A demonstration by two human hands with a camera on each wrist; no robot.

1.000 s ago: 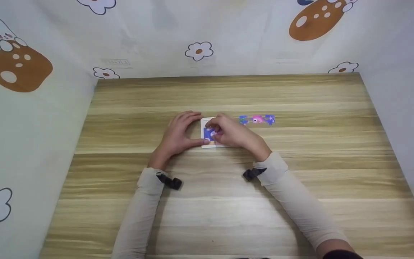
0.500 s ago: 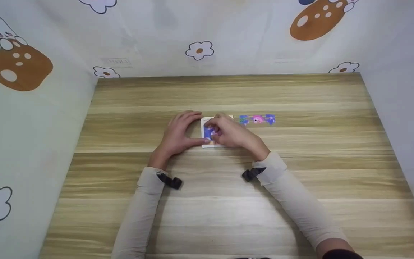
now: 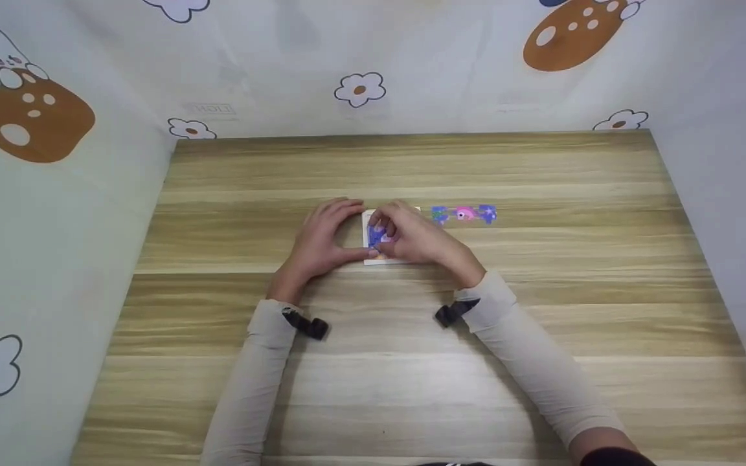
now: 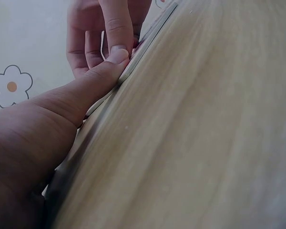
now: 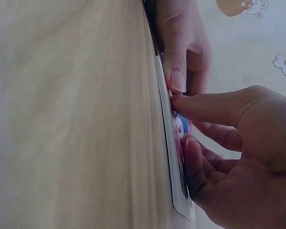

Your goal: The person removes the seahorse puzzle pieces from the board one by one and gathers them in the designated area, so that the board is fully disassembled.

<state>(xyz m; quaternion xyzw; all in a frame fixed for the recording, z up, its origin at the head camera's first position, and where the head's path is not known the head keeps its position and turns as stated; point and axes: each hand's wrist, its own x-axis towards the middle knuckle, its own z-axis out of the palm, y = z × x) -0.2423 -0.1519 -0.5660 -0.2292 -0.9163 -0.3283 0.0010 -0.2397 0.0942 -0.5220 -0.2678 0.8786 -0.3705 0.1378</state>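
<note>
- One flat, square, white-bordered puzzle board (image 5: 171, 152) lies on the wood-grain table (image 3: 373, 362) between the hands I'm watching.
- Over it, the right hand (image 3: 412, 234) has bent fingers and thumb pinching a small blue puzzle piece (image 5: 183, 123); I can't make out its full outline.
- The left hand (image 3: 324, 239) is spread along the board's left side, thumb at the near corner.
- Beyond, to my right, sit loose blue and pink puzzle pieces (image 3: 465, 213) in a row.
</note>
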